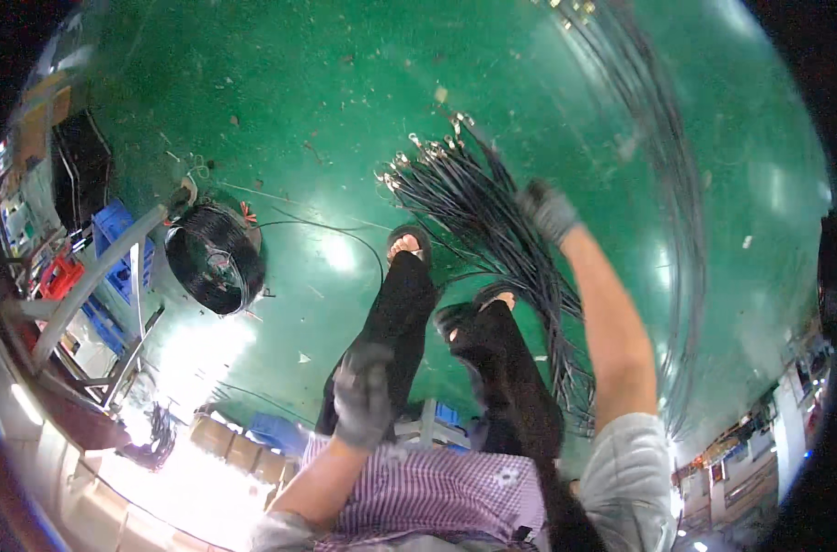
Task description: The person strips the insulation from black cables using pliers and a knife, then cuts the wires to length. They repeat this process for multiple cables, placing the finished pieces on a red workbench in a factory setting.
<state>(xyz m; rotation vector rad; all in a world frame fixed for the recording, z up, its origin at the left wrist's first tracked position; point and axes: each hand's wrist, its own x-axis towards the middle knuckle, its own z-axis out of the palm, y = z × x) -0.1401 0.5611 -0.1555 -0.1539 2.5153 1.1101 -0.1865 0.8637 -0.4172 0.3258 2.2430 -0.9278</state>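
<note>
A thick bundle of black cables [492, 207] lies on the floor ahead of my feet, its shiny metal end lugs fanned out at the far left end. My right hand [549, 213], in a grey work glove, is at the right edge of this bundle. Its fingers are dark and smeared, and whether they grip a cable I cannot make out. My left hand [363, 397], also gloved in grey, hovers over my left leg, away from the cables. Motion blurs its fingers, and nothing shows clearly in them.
Left of my feet sits a black coil of cable [214, 258], with a strand trailing toward my left foot. A long row of black cables [681, 202] stretches along the right. Far left stand a metal frame [101, 276] and blue crates [119, 241]. The floor [280, 92] is green.
</note>
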